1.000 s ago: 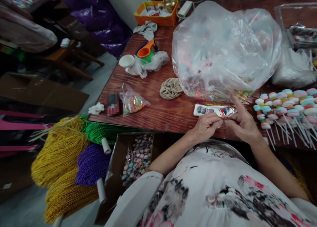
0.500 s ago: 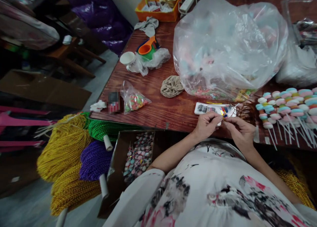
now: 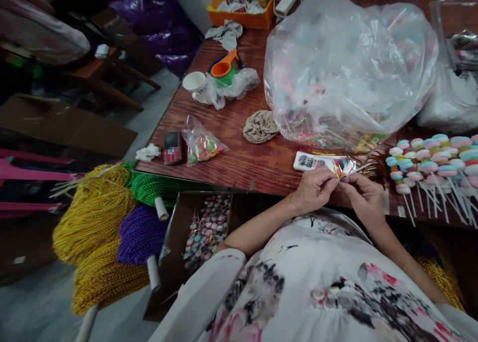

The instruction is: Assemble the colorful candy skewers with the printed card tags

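Observation:
Above the table's front edge, my left hand [image 3: 317, 188] and my right hand [image 3: 363, 195] meet, thumbs and fingers pinched together. A thin yellow tie [image 3: 338, 171] sticks up from between their fingertips. Beside it, a thin white stick [image 3: 356, 171] slants up to the right over my right fingers. My fingers partly hide where the pieces join. Just behind lies a white printed packet [image 3: 306, 161] with another yellow tie [image 3: 323, 154] on it. Brown strands [image 3: 373, 164] lie beyond my right hand. On the right rests a pile of pastel marshmallow-like skewers [image 3: 440, 158] on white sticks.
A large clear bag [image 3: 347, 68] of pastel pieces fills the table's back. Left of it are a beige coiled cloth [image 3: 260, 126], a small bag of colourful pieces [image 3: 203, 145] and a white cup [image 3: 194, 83]. Below stand a carton [image 3: 170, 242] and yellow cord bundles [image 3: 93, 217].
Both hands remain pinched together at nearly the same spot. The yellow tie now stands out more above the fingertips, and the white stick shows more plainly. The view has shifted slightly.

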The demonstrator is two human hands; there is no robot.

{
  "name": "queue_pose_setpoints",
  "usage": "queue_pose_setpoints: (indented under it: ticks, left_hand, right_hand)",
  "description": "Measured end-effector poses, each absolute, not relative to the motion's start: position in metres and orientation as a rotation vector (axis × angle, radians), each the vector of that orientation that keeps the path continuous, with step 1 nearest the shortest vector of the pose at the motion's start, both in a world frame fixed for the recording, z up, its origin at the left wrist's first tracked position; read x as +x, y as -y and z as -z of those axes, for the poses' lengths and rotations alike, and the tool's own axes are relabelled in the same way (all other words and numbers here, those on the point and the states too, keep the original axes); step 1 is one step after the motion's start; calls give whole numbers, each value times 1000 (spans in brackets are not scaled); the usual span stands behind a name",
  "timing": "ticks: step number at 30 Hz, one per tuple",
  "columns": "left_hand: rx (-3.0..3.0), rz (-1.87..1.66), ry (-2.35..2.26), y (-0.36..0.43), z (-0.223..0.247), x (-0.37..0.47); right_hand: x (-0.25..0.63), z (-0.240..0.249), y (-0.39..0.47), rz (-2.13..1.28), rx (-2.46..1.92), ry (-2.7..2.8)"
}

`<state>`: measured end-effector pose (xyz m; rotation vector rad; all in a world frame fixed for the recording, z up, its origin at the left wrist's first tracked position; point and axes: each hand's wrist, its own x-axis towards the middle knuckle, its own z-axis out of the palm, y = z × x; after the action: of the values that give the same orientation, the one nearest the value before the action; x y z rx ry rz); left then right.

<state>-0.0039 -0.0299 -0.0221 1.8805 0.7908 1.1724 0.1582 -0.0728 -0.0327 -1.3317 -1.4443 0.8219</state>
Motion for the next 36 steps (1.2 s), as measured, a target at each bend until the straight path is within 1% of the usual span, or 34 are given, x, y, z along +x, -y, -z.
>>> queue_pose_setpoints:
  ticks: [3, 5, 6, 7, 10, 12, 14, 18, 27, 31, 34, 36]
  left_hand:
    - [1787, -1033, -721, 27, 16, -6]
    - [1573, -840, -654, 25, 12, -9]
    - [1429, -718, -631, 24, 10, -10]
    - [1286, -592, -617, 24, 9, -12]
    - [983, -269, -575, 24, 5, -16]
    - [887, -141, -504, 24, 3, -17]
    - [836, -65, -431, 24, 2, -17]
    - [868, 30, -352, 17, -2, -17]
    - [1052, 194, -158, 10, -2, -9]
    - [1180, 260, -87, -5, -2, -9]
    - [1394, 297, -158, -33, -14, -24]
    - [1604, 167, -309, -43, -34, -34]
  right_hand:
    - [170, 34, 68, -1233, -1238, 1387]
    - [179, 26, 64, -1324, -1153, 1563]
    - [183, 21, 63, -1271, -1104, 1711]
    - [187, 14, 62, -1139, -1038, 1883]
    - [194, -5, 65, -504, -728, 2331]
    - [196, -14, 70, -178, -519, 2470]
    - [196, -19, 75, -20, -414, 2502]
    - [194, -26, 81, 35, -373, 2505]
    - [188, -35, 72, -70, -290, 2657]
    - [182, -40, 71, -108, -404, 2661]
    - [178, -38, 74, -77, -481, 2657]
    - [176, -30, 73, -39, -555, 2663]
